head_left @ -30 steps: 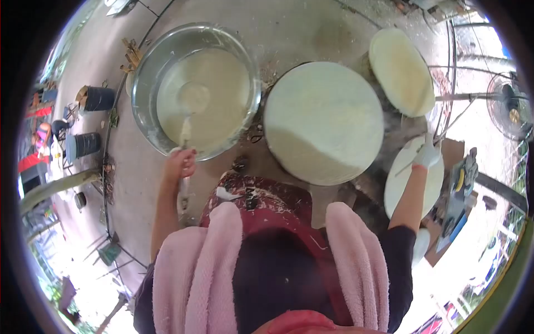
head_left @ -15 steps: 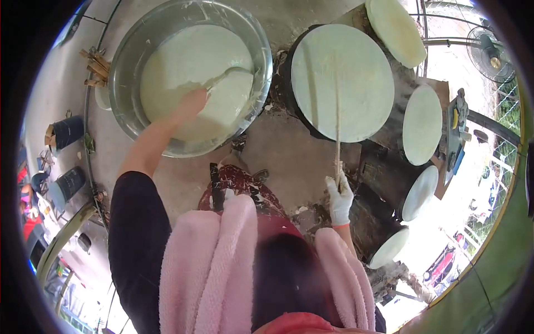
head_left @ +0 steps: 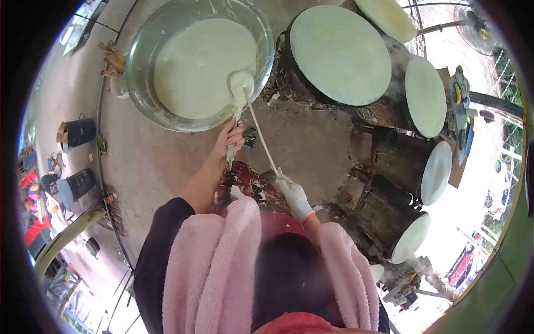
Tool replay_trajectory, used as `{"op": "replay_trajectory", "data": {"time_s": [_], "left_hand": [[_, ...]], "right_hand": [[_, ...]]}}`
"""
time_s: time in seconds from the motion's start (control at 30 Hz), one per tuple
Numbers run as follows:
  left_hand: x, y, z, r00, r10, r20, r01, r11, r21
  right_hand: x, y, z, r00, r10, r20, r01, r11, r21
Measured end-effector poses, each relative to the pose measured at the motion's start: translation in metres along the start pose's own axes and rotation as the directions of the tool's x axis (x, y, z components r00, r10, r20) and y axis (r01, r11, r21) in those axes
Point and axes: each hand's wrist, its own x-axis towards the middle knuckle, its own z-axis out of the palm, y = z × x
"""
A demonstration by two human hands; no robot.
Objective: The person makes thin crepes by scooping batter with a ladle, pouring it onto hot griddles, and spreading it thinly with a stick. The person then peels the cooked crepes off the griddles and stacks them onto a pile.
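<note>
My left hand (head_left: 232, 139) is wrapped round the handle of a ladle (head_left: 241, 83), whose round bowl holds pale batter. The ladle is over the right front part of a large metal basin (head_left: 140, 83) of white batter (head_left: 203, 67). My right hand (head_left: 293, 196), in a white glove, grips a long thin stick (head_left: 261, 133). The stick's far end meets the ladle's bowl. To the right of the basin lies a large round surface (head_left: 340, 55) covered in a pale layer.
More pale round tops (head_left: 426, 97) stand on the right, above dark stoves (head_left: 397, 167). Steam rises near them. A fan (head_left: 479, 30) is at the upper right, dark buckets (head_left: 78, 132) and sticks of wood (head_left: 114, 58) at the left.
The stick in my right hand has swung left from the large round surface to the ladle. My left hand has drawn back towards me, lifting the ladle to the basin's near right side.
</note>
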Motion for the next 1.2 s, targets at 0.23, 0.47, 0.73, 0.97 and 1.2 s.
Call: {"op": "replay_trajectory", "data": {"time_s": [0.23,0.47,0.73,0.97,1.2], "left_hand": [[-0.076,-0.022,0.107,0.982,0.166,0.087,-0.161,0.985,-0.059],[-0.213,-0.009,0.301,0.888,0.377,0.261,-0.458,0.762,0.458],[-0.164,0.114,0.355,0.852,0.342,0.395,-0.519,0.651,0.554],[-0.103,0.057,0.384,0.701,0.616,0.359,-0.447,-0.012,0.894],[-0.025,-0.048,0.413,0.987,0.093,0.133,-0.156,0.322,0.934]], "right_hand": [[-0.063,0.015,-0.011,0.94,-0.293,0.173,0.329,0.913,-0.24],[-0.109,-0.042,-0.004,0.781,-0.586,0.217,0.615,0.783,-0.098],[-0.076,-0.043,-0.034,0.717,-0.657,-0.231,0.68,0.733,0.025],[-0.066,-0.033,-0.081,0.728,-0.536,-0.428,0.597,0.802,0.012],[-0.077,0.007,-0.148,0.582,-0.418,-0.698,0.64,0.765,0.075]]}}
